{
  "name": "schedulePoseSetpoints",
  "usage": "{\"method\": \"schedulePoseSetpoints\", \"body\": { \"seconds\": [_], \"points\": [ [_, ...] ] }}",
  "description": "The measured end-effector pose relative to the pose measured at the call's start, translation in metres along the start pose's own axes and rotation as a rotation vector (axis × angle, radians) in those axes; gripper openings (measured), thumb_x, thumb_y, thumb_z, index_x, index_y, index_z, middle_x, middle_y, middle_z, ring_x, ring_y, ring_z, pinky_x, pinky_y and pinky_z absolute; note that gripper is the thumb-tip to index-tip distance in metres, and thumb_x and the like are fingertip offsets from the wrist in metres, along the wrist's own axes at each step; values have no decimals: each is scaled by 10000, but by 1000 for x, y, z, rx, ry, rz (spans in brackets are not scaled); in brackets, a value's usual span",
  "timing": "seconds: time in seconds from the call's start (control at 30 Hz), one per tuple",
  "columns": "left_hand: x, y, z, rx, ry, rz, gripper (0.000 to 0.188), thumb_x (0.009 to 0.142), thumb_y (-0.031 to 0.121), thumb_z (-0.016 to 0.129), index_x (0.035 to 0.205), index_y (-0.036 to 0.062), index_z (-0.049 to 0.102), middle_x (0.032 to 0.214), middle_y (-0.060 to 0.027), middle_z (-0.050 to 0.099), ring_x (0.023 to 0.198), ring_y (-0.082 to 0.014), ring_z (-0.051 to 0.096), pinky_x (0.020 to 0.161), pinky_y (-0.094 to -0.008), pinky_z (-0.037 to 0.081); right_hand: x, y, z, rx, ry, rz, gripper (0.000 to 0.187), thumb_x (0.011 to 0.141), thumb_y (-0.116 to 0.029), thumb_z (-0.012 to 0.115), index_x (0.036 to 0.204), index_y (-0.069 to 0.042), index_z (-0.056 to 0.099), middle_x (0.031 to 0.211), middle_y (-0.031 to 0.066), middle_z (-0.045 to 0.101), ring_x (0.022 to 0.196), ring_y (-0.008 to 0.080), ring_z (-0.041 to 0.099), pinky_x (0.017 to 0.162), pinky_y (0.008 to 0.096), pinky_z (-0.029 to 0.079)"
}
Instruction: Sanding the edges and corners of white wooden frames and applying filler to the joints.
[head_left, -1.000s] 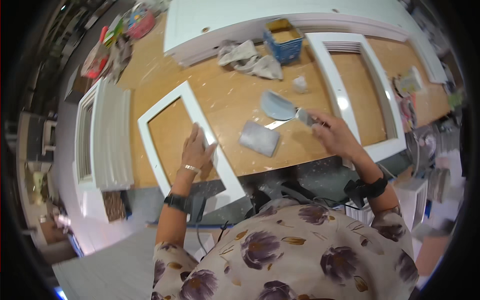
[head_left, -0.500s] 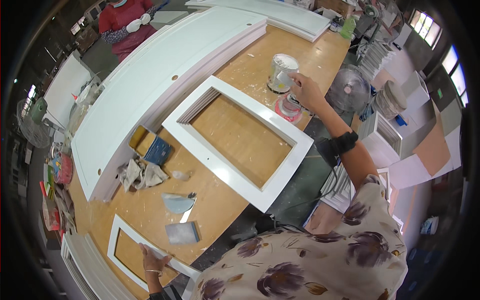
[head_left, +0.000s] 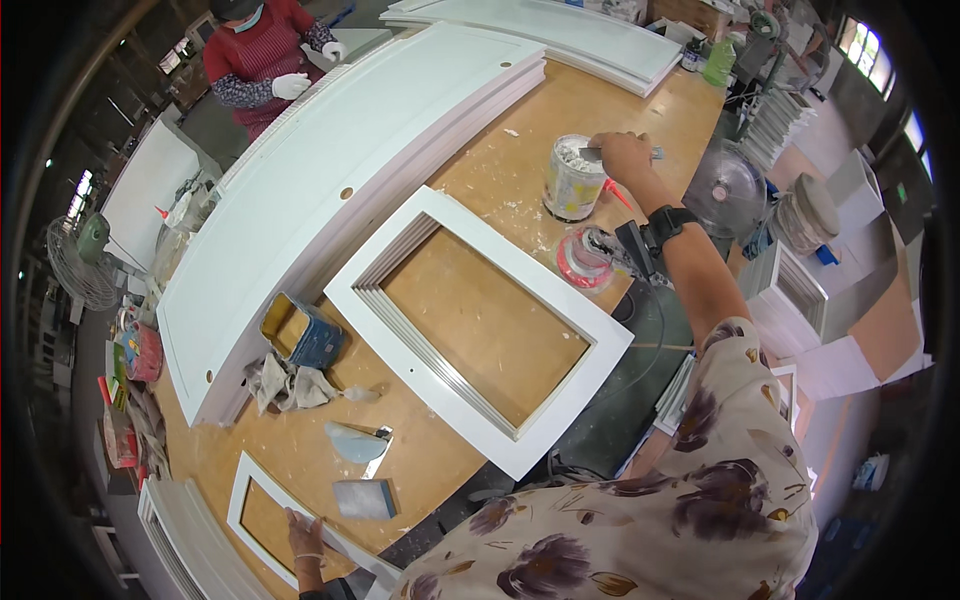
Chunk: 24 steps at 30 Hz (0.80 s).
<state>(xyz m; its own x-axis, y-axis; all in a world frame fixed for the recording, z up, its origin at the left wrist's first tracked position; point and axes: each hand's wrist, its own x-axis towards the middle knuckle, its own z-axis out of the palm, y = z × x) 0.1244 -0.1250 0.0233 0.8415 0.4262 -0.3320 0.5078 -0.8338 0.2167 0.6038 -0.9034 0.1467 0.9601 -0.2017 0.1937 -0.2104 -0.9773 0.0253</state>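
Note:
My right hand [head_left: 628, 157] is closed around a putty knife [head_left: 592, 154], its blade at the mouth of a tin [head_left: 575, 182] of white paste. Below that tin stands a pinkish-red, smeared round container [head_left: 585, 258]. At the lower left my left hand [head_left: 305, 535] grips the rail of a small white frame [head_left: 240, 497]; part of that frame is hidden by my clothing. Between my arms lies a stack of larger white frames [head_left: 470, 212]. A grey sanding block [head_left: 364, 499] and a light-blue, half-round piece [head_left: 354, 442] rest near my left hand.
Long white panels [head_left: 330, 160] are stacked along the far side of the wooden table [head_left: 470, 450]. A blue square container [head_left: 305, 330] and a crumpled rag [head_left: 285, 385] sit beside them. Across the table stands a co-worker [head_left: 260, 70] in white gloves. A fan [head_left: 722, 187] is at the right.
My right hand has risen from beside the tin to its mouth with the putty knife. My left hand stays on the small frame. The co-worker's gloved hands have moved apart. The view has shifted slightly.

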Motion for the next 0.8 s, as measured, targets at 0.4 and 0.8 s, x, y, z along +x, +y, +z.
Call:
{"method": "schedulePoseSetpoints", "body": {
  "seconds": [0.4,0.8],
  "points": [
    [8,6,3,-44,-15,-79,764,843,300,687,1331,-201,380,1531,-308,224,1371,-396,357,1122,-347,319,17,24,7,426,-181,19,335,833,-179,547,1113,-226,724,1138,71,695,1070,282,642,930,409,479],
    [8,-11,10,-75,27,-4,772,827,249,693,1378,-160,338,1485,-326,297,1357,-410,372,1112,-372,331,24,45,28,781,-10,-117,295,849,-71,575,1112,-68,708,1031,140,719,911,249,681,839,357,514]
  ]
}}
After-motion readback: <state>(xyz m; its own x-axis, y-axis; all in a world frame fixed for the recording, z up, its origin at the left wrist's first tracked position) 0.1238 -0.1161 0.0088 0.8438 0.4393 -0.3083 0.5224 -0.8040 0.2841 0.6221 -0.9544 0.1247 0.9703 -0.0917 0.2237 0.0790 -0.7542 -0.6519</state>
